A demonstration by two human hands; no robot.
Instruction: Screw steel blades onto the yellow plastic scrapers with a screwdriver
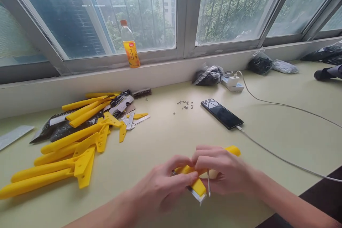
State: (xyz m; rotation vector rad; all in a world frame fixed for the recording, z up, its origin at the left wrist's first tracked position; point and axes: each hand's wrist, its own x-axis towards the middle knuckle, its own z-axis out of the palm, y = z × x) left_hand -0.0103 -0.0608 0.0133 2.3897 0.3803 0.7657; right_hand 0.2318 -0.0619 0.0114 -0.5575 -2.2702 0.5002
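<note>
My left hand [168, 180] is closed around the head of a yellow plastic scraper [199, 186], thumb and fingers pinching it. A metal blade [198, 197] shows along the head's lower edge. My right hand [226, 167] is closed at the same scraper; a rounded yellow handle end [234, 150] sticks out behind its fingers. From under the right fingers a thin metal shaft [208, 184], like a screwdriver's, points down; its grip is hidden. Small screws [186, 104] lie scattered beyond the hands.
At left lie several yellow scrapers [57, 167], loose yellow clamp pieces [122, 131], blades [130, 121] and black packaging [117, 105]. A phone [222, 113] charges on a white cable [278, 155]. Bagged parts [207, 75] and a charger [233, 81] sit behind; a bottle [130, 50] stands on the sill.
</note>
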